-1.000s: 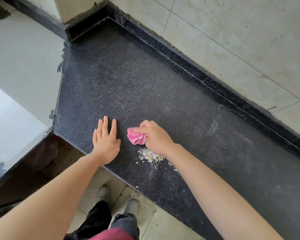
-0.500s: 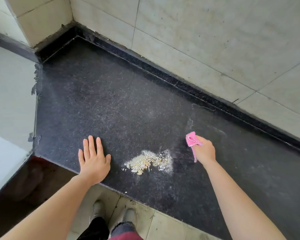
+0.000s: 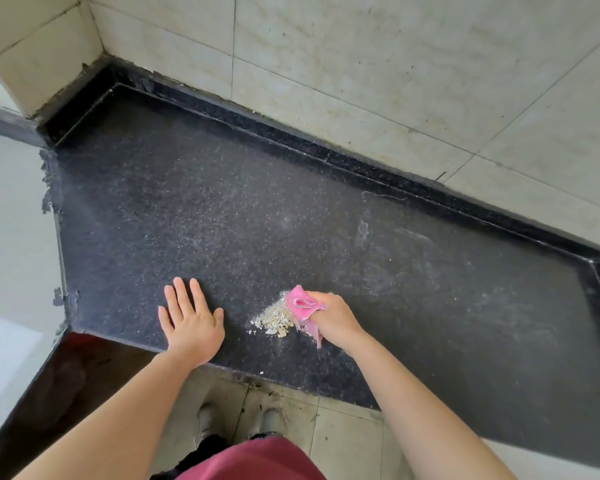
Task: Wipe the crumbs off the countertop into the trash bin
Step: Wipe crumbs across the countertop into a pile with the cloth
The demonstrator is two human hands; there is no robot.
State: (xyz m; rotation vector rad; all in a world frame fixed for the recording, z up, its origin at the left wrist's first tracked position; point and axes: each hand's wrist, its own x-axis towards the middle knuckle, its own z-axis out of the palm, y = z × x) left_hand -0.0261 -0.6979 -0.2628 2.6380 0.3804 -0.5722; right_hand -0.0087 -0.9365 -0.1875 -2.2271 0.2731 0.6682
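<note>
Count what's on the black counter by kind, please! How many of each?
Hands: 2 (left hand, right hand)
Pink cloth: 1
Crumb pile: 1
Total: 4

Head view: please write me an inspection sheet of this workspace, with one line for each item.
Surface: dark speckled countertop, dusty, with pale smears.
Job's things: crumbs in one pile near the front edge; pink cloth touching the pile's right side; trash bin not in view.
Clutter: nothing seen.
Grippers: left hand flat on the countertop, fingers straight; right hand grips the pink cloth.
Cables: nothing seen.
Surroundings: tiled wall behind; floor tiles and the person's shoes below.
</note>
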